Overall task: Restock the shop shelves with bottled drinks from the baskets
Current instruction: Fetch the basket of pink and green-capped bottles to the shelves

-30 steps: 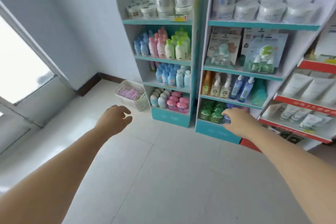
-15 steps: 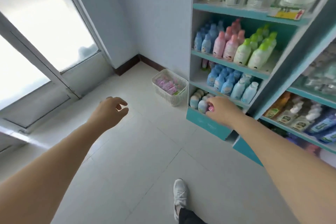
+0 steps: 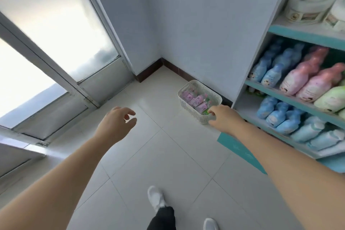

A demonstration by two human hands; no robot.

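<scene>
white basket of pink-labelled bottles on floor beside shelf unit, right hand at its near corner, fingers curled, grip unclear, left hand loosely curled, empty

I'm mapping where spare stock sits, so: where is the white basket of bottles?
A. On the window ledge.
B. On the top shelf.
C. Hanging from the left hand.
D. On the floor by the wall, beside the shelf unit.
D: the basket stands on the floor tiles against the wall, right beside the shelf unit.
</scene>
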